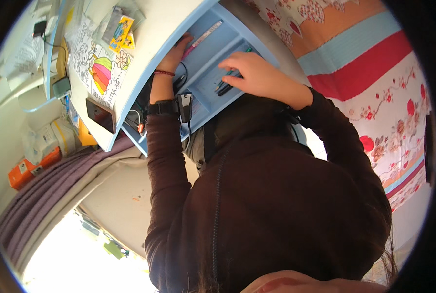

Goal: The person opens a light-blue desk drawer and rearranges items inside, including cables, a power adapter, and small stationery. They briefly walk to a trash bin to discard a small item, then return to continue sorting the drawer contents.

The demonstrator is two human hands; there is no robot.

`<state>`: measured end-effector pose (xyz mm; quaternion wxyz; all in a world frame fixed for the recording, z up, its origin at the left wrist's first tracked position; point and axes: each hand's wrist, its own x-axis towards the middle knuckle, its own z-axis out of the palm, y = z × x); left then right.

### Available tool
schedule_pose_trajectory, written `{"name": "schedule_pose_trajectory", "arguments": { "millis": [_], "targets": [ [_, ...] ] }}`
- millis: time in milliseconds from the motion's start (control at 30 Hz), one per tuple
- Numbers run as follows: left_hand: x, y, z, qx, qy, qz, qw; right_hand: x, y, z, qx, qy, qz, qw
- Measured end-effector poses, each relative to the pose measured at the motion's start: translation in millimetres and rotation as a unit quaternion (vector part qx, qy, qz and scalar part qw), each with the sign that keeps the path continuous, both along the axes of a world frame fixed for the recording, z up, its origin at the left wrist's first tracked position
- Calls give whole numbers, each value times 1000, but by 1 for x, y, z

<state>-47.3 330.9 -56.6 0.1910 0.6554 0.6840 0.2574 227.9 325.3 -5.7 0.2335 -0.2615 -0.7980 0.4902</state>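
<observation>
A blue drawer (204, 72) with dividers is pulled out below the desk edge. My left hand (174, 56) reaches into its back left part, beside a long pink and white item (203, 39); the fingertips are partly hidden, so I cannot tell what it holds. Over the right compartment is my right hand (252, 75), with thumb and fingers apart and nothing plainly between them. Several pens (223, 88) lie under and beside that hand. Black and white cables (139, 119) lie in the drawer's left part.
On the white desk (144, 22) are a coloring page (101, 71), yellow cartoon cards (121, 33) and a phone (101, 115) at the near corner. An orange box (35, 167) stands at the left beside a purple curtain (57, 179). A flowered cloth (386, 88) hangs at the right.
</observation>
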Motion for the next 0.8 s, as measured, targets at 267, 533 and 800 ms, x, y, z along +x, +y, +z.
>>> {"name": "schedule_pose_trajectory", "arguments": {
  "millis": [267, 533, 800],
  "targets": [
    [4, -6, 9, 128, 121, 3, 984, -78, 80, -8, 229, -112, 36, 966],
    [5, -11, 9, 102, 153, 35, 982, -113, 93, -19, 163, -162, 64, 971],
    [4, -8, 5, 59, 114, 50, 991, -120, 94, -19, 64, -179, 72, 979]
  ]
}}
